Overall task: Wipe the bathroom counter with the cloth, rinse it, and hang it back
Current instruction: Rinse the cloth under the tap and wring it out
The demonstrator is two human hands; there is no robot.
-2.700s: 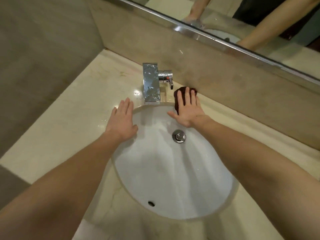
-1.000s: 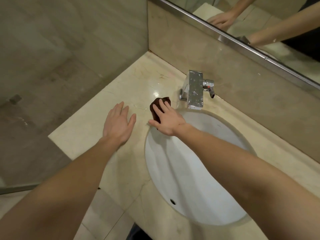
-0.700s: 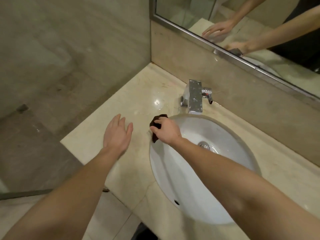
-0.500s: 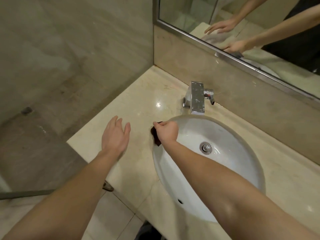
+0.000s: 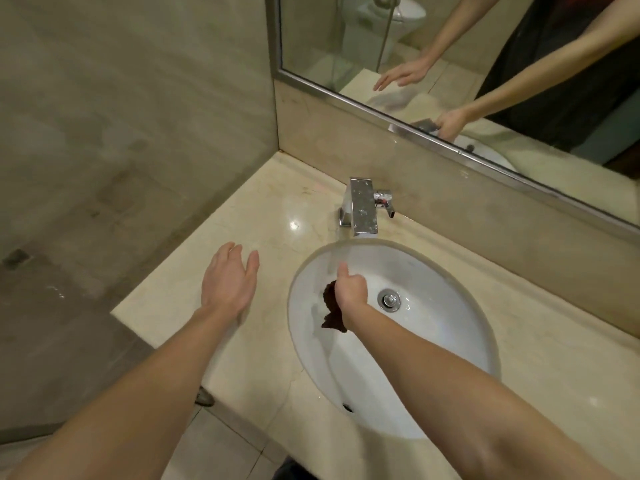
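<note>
1. A second ago the right hand [image 5: 349,289] pressed the dark cloth [image 5: 331,311] flat on the marble counter [image 5: 273,372], left of the faucet [image 5: 362,207]. It has since bunched the cloth up and carried it over the rim into the white sink basin [image 5: 436,334].
2. I judge that the wiping is over, or at least paused, and rinsing comes next. No water shows at the faucet.
3. The right hand's fingers are curled into a fist around the cloth, thumb on top. The loose end hangs from the underside of the fist, left of the drain [image 5: 390,300]. I cannot tell whether it touches the basin wall.
4. The left hand [image 5: 230,282] stays over the counter beside the basin, fingers straight and together, holding nothing.
</note>
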